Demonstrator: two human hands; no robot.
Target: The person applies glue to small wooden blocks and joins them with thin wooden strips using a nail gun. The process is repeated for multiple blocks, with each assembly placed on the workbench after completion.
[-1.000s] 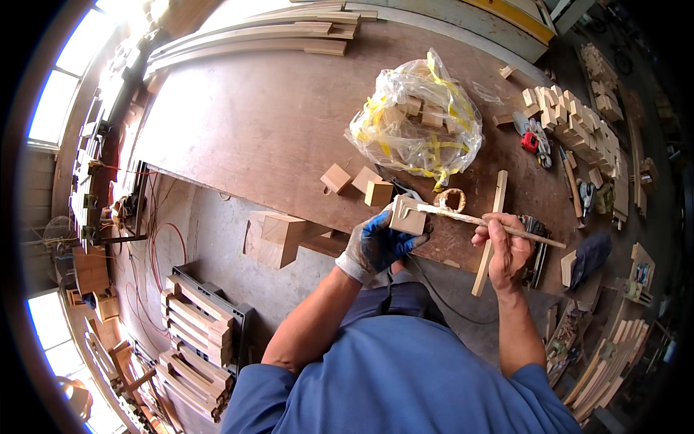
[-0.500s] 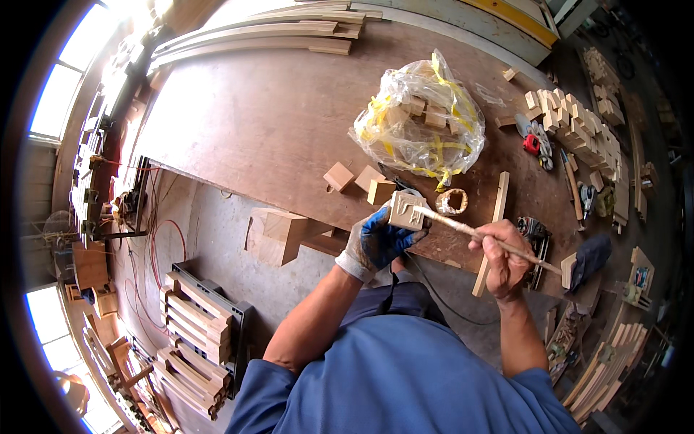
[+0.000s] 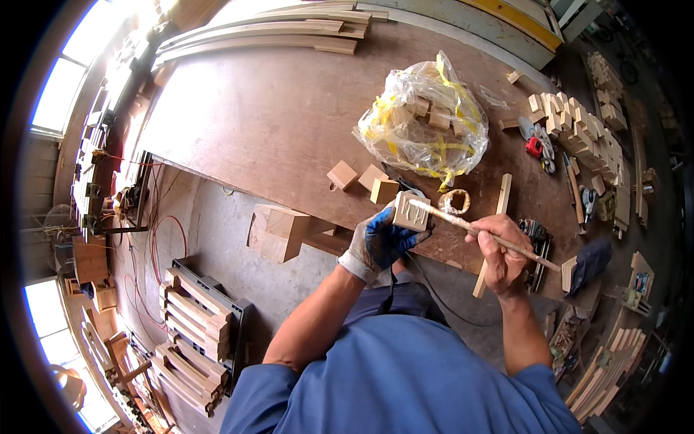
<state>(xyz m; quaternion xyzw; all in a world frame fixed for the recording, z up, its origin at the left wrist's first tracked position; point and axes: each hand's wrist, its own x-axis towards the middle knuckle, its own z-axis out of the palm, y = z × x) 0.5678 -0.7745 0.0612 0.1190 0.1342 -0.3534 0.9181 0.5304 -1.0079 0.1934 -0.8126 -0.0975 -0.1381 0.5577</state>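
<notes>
The gloved left grip (image 3: 379, 244) grasps a small wooden block (image 3: 411, 220) over the near edge of the desk (image 3: 267, 123), its paste-streaked face up, and the bare right grip (image 3: 500, 249) is closed round a long brush-like stick (image 3: 466, 224) whose tip is at that face. To work well, the block should be held steady with the glove's fingers below the face, and the tip drawn flat and lightly toward each edge. A round container (image 3: 444, 203) stands just beyond the stick, a wooden strip (image 3: 503, 197) lies to its right, three loose blocks (image 3: 342, 175) sit left, and a plastic bag (image 3: 426, 150) crowds the far side.
</notes>
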